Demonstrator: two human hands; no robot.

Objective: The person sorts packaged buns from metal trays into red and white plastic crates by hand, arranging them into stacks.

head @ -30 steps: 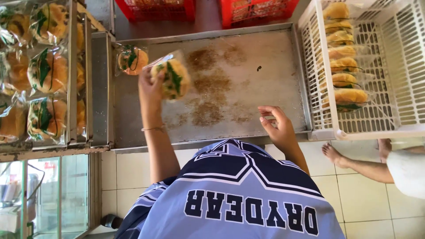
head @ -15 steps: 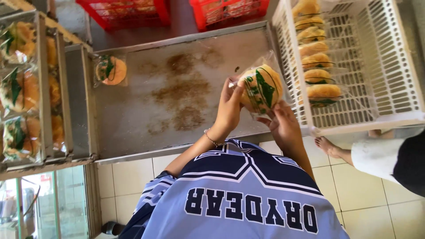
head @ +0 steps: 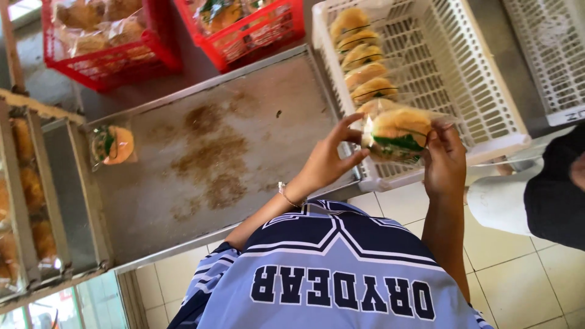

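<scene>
You stand at a worn metal counter (head: 201, 158), stained with brown patches, set over a pale tiled floor (head: 518, 274); a glass-fronted display rack (head: 30, 189) of wrapped buns runs along its left edge. Both of your hands are raised over the near corner of a white plastic crate (head: 463, 79) that sits at the counter's right end. Between them you hold 1 wrapped sandwich bun (head: 399, 131) — golden on top, with green leaf showing at the lower side, inside clear film. Your left hand (head: 326, 161) has its thumb and fingers spread partly apart, fingertips pinching the wrapper's left end. Your right hand (head: 445, 155) is curled around the bun's right end, fingers closed on the wrap. Inside the crate, 5 more buns (head: 359, 58) lie in a row along its left wall, just behind the one you hold. 1 wrapped bun (head: 113, 145) lies alone at the counter's far left, well apart from your hands. Beyond the counter stand 2 red crates (head: 109, 58) — both holding bagged goods. A 2nd white crate (head: 548, 49) shows at the top right, and another person's dark-and-white clothing (head: 536, 198) at the right edge.
</scene>
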